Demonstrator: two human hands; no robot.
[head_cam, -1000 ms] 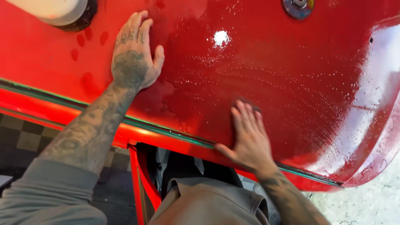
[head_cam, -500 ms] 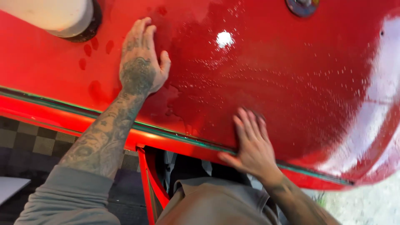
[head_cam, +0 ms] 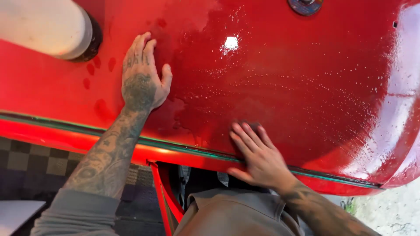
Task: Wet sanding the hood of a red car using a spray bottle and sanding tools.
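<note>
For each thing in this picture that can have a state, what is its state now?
Red car panel: wet, glossy, with water beads.
Left hand: flat on the panel, fingers together.
Right hand: pressed flat on the wet area; a small dark pad seems to lie under the fingertips.
Round white part: in its dark rim.

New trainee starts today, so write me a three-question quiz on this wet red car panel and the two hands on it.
1. True or false: the left hand lies flat on the glossy red car body panel.
2. The right hand presses near which part of the panel? A) the lower edge with the green trim line B) the round metal fitting C) the white rounded light housing
3. What covers the panel between the hands?

Key: 1 true; 2 A; 3 water film and droplets.
</note>
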